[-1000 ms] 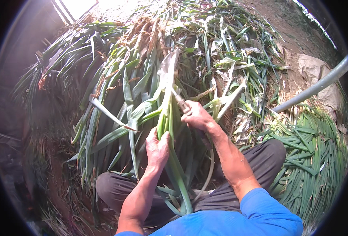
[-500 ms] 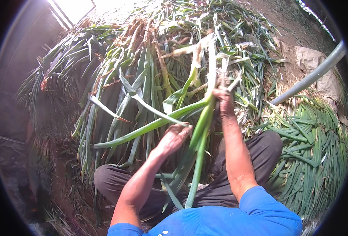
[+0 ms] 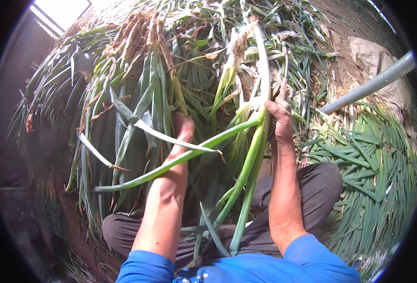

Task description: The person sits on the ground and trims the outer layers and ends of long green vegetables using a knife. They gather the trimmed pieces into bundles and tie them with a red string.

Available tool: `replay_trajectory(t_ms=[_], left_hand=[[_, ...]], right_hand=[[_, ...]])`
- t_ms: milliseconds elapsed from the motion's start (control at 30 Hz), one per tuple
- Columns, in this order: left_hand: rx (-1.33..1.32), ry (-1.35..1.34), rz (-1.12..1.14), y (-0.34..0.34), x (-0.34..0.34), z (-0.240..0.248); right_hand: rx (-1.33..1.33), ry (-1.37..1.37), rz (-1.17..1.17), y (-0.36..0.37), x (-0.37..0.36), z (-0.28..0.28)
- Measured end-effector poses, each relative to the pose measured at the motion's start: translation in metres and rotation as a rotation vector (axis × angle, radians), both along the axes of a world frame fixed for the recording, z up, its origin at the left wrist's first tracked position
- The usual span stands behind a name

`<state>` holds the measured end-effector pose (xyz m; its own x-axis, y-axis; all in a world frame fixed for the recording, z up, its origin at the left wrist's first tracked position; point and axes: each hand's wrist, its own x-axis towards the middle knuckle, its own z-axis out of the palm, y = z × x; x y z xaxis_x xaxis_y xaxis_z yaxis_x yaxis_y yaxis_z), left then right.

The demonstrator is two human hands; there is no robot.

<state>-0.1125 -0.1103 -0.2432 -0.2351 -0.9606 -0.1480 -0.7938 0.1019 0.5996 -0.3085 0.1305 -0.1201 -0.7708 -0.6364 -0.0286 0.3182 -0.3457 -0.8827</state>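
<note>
Right grip (image 3: pixel 280 115) is closed, thumb pressed against a big green onion (image 3: pixel 262 61), with the fingers curled in behind its stem just where the leaves begin to part. Something slender pokes up past those fingers, but I can't make out what it is. That onion stands nearly upright in front of the person, roots uppermost, its white shank above the thumb. One long leaf slants away to the left, across the left forearm (image 3: pixel 167 193), and others hang down to the lap.

Left grip (image 3: pixel 184 126) is reaching in among the heap of onions (image 3: pixel 154 94), right by a yellowish stalk; the fingers are buried, so I can't tell how far open it is or whether it has hold of anything.

Over to the right lies another pile of onions (image 3: pixel 373 188), leaves toward the person, with a grey pipe (image 3: pixel 368 84) slanting above it and a tan sack (image 3: pixel 376 59) beyond. Dark trousers (image 3: pixel 319 188) show folded knees, below a blue shirt (image 3: pixel 260 270).
</note>
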Motion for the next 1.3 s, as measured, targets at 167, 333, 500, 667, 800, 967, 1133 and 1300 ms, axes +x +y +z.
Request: replay_trajectory(t_ms=[167,333,500,667,800,967,1133,1300], left_hand=[[-0.126,0.246,-0.102,-0.010,0.019,0.009],[-0.091,0.351,-0.093,-0.007,0.033,0.104],[-0.232,0.588,-0.177,-0.054,0.105,0.148],[0.025,0.522,-0.340,-0.022,0.138,0.184],[0.257,0.420,-0.273,0.038,0.145,0.188],[0.409,0.743,-0.140,0.056,0.139,0.143],[0.360,0.766,-0.114,0.049,0.131,0.133],[0.362,0.794,-0.144,0.054,0.118,0.139]], right_hand=[[-0.289,0.175,-0.101,0.003,0.006,0.072],[-0.463,0.216,0.085,0.043,-0.002,0.117],[-0.382,0.232,-0.106,0.028,0.009,0.117],[0.322,0.421,-0.213,-0.003,-0.049,-0.030],[1.114,0.749,-0.126,0.004,-0.018,-0.092],[0.528,0.359,0.401,-0.038,0.108,0.020],[0.743,0.819,0.566,-0.041,0.172,0.073],[0.841,0.945,0.573,-0.025,0.187,0.064]])
